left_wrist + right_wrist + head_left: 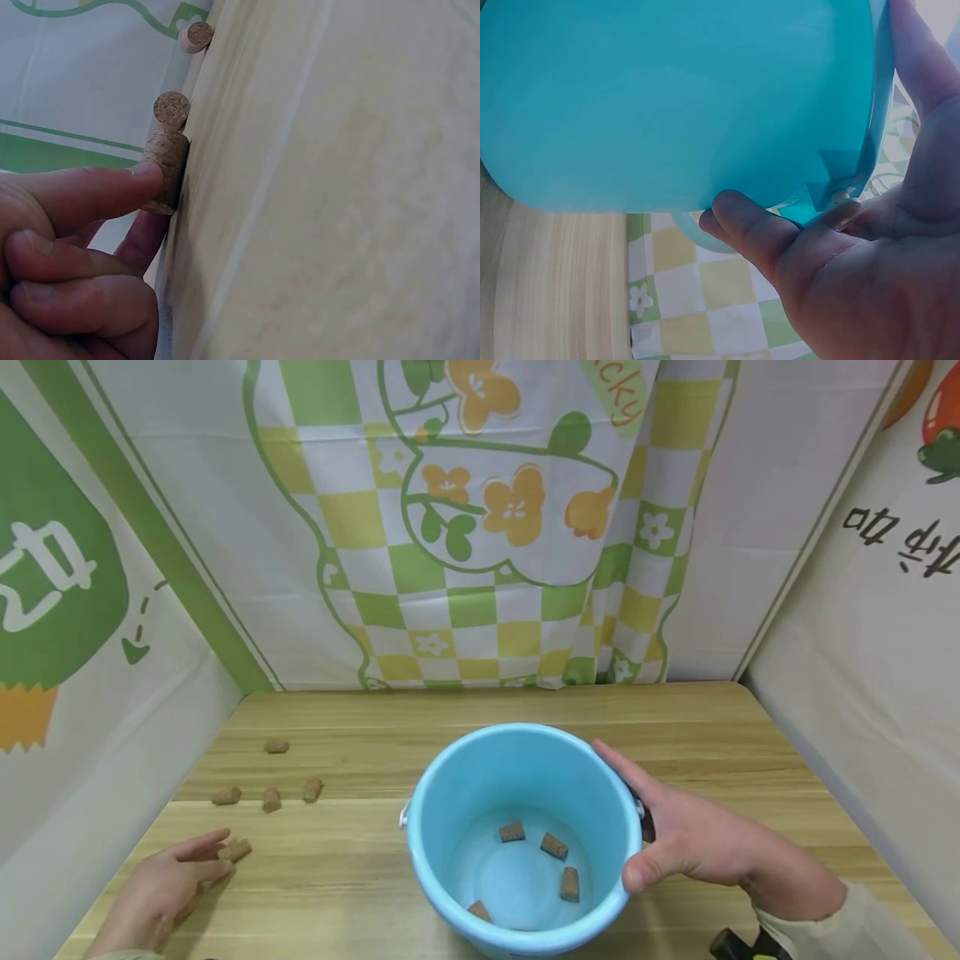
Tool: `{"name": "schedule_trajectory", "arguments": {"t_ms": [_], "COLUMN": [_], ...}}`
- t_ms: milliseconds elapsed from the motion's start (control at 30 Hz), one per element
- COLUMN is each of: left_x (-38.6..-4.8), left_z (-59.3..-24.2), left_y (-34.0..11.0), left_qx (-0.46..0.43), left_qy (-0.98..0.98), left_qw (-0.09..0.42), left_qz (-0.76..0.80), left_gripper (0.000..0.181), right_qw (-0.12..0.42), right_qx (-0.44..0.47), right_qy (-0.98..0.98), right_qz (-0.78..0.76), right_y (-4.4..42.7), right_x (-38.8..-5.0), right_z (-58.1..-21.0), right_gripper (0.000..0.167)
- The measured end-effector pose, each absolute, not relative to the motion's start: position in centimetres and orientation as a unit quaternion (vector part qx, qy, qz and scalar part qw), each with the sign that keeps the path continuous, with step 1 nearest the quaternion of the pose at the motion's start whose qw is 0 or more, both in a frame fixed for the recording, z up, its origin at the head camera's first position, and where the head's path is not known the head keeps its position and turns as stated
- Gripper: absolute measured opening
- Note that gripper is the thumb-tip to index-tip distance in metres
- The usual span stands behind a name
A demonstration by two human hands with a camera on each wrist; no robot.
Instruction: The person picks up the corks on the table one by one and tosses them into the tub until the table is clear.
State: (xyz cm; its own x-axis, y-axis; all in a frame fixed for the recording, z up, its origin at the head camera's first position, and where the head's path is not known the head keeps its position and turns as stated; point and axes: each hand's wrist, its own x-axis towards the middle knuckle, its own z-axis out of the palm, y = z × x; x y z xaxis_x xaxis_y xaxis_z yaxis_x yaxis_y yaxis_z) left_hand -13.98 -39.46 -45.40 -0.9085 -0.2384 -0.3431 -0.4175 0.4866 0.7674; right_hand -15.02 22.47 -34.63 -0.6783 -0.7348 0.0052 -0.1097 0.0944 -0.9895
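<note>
head: bucket (pixel 416 843) held (rim (pixel 525 940); right fingers (pixel 624 766))

The tabletop (pixel 352 714), light brown with wood grain, occupies the lower part of the head view. A white back wall (pixel 780 460) stands at its far edge; the upper centre carries a print (pixel 457 606) of green, yellow and white checks with orange flowers. The left wall (pixel 135 727) bears a green shape (pixel 60 602) at upper left. The right wall (pixel 862 668) bears dark characters (pixel 873 527) at upper right. Lighting is diffuse.
</note>
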Motion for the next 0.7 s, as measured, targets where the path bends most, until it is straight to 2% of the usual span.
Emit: {"name": "schedule_trajectory", "arguments": {"t_ms": [233,533,700], "left_x": [-13.74,-13.79,-14.39], "left_z": [-45.36,-45.31,-45.40], "left_y": [-39.57,-39.05,-38.79], "left_qx": [-0.210,-0.213,-0.208], "left_qy": [0.834,0.828,0.791], "left_qw": [0.127,0.122,0.123], "left_qz": [0.494,0.505,0.562], "left_gripper": [0.069,0.071,0.060], "right_qw": [0.263,0.265,0.263], "right_qx": [-0.304,-0.301,-0.304], "right_qy": [0.692,0.691,0.690], "right_qz": [-0.599,-0.601,-0.602], "right_y": [22.51,22.47,22.39], "right_x": [-15.02,-14.98,-15.03], "right_z": [-34.70,-34.71,-34.69], "right_gripper": [0.120,0.119,0.119]}}
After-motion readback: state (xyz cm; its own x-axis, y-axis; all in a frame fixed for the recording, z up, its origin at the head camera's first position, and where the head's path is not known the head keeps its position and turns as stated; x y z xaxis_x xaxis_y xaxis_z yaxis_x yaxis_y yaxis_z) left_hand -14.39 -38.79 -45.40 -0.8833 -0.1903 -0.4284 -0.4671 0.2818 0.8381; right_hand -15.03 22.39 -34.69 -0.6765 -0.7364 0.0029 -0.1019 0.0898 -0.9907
